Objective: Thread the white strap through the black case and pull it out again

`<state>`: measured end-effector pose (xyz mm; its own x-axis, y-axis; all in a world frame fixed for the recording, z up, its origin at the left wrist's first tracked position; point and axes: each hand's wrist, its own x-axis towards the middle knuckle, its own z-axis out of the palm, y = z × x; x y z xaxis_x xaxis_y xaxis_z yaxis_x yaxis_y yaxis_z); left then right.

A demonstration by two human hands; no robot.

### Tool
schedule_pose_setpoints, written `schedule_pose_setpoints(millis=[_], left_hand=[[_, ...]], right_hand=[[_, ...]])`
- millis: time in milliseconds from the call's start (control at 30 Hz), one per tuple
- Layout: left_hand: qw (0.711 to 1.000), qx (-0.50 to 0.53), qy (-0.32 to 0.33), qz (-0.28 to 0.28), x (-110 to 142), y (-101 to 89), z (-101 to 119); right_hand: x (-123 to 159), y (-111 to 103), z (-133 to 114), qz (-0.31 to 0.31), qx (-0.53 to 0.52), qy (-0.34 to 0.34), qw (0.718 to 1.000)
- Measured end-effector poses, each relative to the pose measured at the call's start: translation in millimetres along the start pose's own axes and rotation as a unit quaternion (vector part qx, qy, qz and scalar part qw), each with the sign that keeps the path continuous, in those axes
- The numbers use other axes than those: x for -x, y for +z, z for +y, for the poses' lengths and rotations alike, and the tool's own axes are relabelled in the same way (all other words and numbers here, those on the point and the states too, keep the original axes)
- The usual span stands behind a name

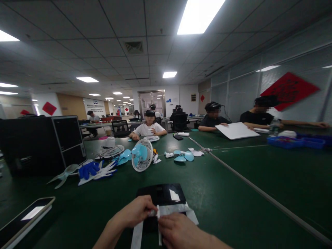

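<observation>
A glossy black flat panel [150,193] lies on the green table directly in front of me. Pale strips that look like paper or tape cross it: a wide strip [172,209] runs sideways, and another strip [137,236] hangs toward me at the left. My left hand [137,211] is closed in a pinch at the upper end of a narrow white strip [158,216] standing out from the panel. Lower down, my right hand [180,230] has its fingers together against that same narrow strip. My right fingertips are partly hidden.
A phone [28,216] lies at near left. Behind are blue-and-white gloves [95,171], a clear fan blade [63,176], a white fan guard with blue blades [142,155] and a black computer case [41,145]. Across the table a person holds a white board [237,131].
</observation>
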<state>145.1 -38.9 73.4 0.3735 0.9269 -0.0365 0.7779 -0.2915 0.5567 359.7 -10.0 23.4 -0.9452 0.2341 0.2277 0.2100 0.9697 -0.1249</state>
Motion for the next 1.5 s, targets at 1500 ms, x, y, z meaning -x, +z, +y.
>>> schedule_pose_setpoints(millis=[1500], left_hand=[[0.989, 0.012, -0.140, -0.037, 7, -11.0, -20]], right_hand=[[27, -83, 53, -0.065, -0.197, 0.304, 0.930]])
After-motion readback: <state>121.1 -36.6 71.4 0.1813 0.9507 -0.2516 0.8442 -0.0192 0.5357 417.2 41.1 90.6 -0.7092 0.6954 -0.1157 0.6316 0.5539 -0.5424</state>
